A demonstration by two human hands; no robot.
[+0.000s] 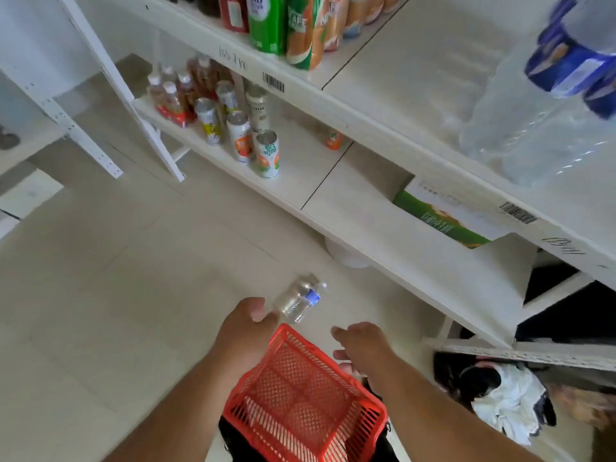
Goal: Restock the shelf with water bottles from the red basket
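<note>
The red mesh basket (266, 388) sits low in the middle, and I see no bottles inside it. Just beyond its far rim a small clear water bottle (300, 300) with a blue label lies tilted over the floor, cap pointing to the upper right. My left hand (246, 323) reaches past the basket's left corner, its fingertips right at the bottle's base; no fingers wrap round the bottle. My right hand (361, 341) hovers over the basket's right side with fingers loosely spread, holding nothing. Several large water bottles (533, 128) with blue labels stand on the upper shelf (416, 71) at the right.
Cans and small drink bottles (240, 135) fill the left of the lower shelf (333, 181); a green carton (443, 221) lies further right. Juice cartons (290, 25) stand on the upper shelf. Dark bags and white cloth (506, 395) lie at the lower right. Pale floor tiles (100, 295) spread left.
</note>
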